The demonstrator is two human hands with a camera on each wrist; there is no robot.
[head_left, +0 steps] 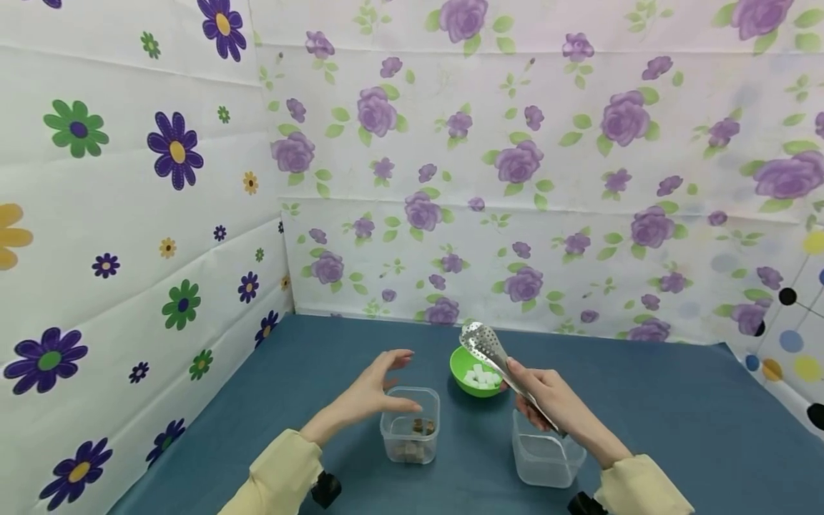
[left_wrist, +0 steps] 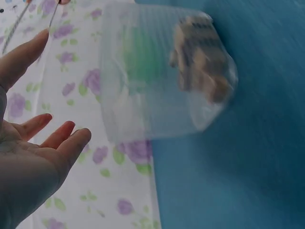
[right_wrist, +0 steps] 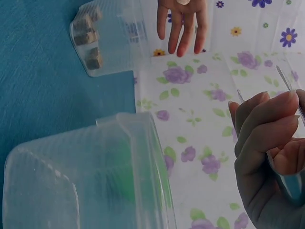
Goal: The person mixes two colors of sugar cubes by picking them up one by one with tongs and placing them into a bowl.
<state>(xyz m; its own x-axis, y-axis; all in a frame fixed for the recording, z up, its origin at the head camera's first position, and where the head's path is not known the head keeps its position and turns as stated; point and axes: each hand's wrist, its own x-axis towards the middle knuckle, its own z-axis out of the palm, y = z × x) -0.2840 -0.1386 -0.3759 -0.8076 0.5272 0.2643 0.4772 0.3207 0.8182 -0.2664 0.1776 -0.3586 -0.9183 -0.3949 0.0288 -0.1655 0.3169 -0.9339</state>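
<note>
My right hand [head_left: 547,400] grips metal tongs [head_left: 488,348] with a perforated head, held above a clear plastic container [head_left: 549,465] on the right. In the right wrist view that container shows bare walls and nothing inside. My left hand [head_left: 368,390] hovers by the rim of another clear container [head_left: 412,408], its fingers spread and apart from it, holding nothing. Several small brown cubes [left_wrist: 202,59] lie at the bottom of this left container. Behind the two containers sits a green bowl [head_left: 458,372] with white cubes [head_left: 481,376] in it, partly overlapped by the tongs in the head view.
A dark blue cloth [head_left: 341,336] covers the table. Flower-printed sheets [head_left: 476,236] hang behind it and along the left side, and a dotted sheet [head_left: 792,343] is at the right. Both sleeves carry dark wrist cameras [head_left: 326,489].
</note>
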